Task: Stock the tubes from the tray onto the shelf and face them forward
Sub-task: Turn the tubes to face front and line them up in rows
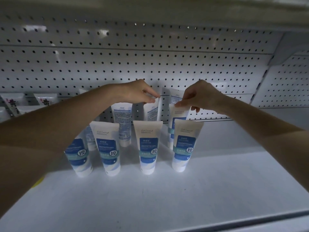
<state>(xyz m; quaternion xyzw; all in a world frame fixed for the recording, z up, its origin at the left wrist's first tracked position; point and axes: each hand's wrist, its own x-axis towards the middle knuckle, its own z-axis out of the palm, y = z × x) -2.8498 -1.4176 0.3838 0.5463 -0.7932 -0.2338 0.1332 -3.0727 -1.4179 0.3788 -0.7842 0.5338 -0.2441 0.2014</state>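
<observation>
Far row, white metal shelf (234,173): white-and-blue plastic tube w/ back label outward (151,113) is pinched at the top crimp by the left-hand grip (140,92); the front-out neighbour tube (178,113) by the right-hand grip (200,96). Both upright, straight below the grips; a twist abt the vertical long axis is probably needed on the left one.

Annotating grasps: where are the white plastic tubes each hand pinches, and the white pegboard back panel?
Left-pinched white plastic tube (151,113): head view, back label.
Right-pinched white plastic tube (181,113): head view, upper body.
White pegboard back panel (150,64): head view, middle.
</observation>
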